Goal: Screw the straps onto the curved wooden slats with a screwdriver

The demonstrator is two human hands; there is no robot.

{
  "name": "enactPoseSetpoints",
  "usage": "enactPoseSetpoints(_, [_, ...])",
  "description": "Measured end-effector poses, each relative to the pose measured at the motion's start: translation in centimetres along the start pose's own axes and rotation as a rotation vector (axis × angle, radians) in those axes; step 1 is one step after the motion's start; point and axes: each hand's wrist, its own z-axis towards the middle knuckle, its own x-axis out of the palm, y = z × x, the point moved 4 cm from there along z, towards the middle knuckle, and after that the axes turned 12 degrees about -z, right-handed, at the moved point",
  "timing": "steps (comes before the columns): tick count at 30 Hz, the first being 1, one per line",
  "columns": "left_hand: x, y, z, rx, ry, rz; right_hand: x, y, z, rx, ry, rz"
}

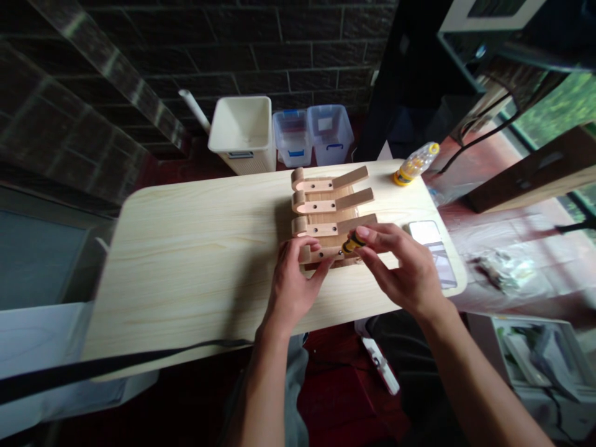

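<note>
On the pale wooden table (pixel 200 248) stands a wooden piece (pixel 319 217) with several hooked bars side by side, dark screws along them. My left hand (pixel 298 276) grips the end of the nearest bar between thumb and fingers. In my right hand (pixel 403 264), fingers closed, is a short yellow and black screwdriver (pixel 352 242). Its tip meets the nearest bar at a screw, just right of my left thumb.
A clear bottle with yellow ends (pixel 416 163) stands at the table's back right corner. Near the right edge lies a white item (pixel 424 232) beside a dark flat one (pixel 442 266). Behind the table are a cream bin (pixel 242 127) and two clear boxes (pixel 329 131).
</note>
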Motion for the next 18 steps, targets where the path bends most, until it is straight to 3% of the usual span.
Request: enactPoseSetpoints(18, [0.02, -0.15, 0.03, 0.004, -0.003, -0.006, 0.41, -0.07, -0.27, 0.007, 0.027, 0.019])
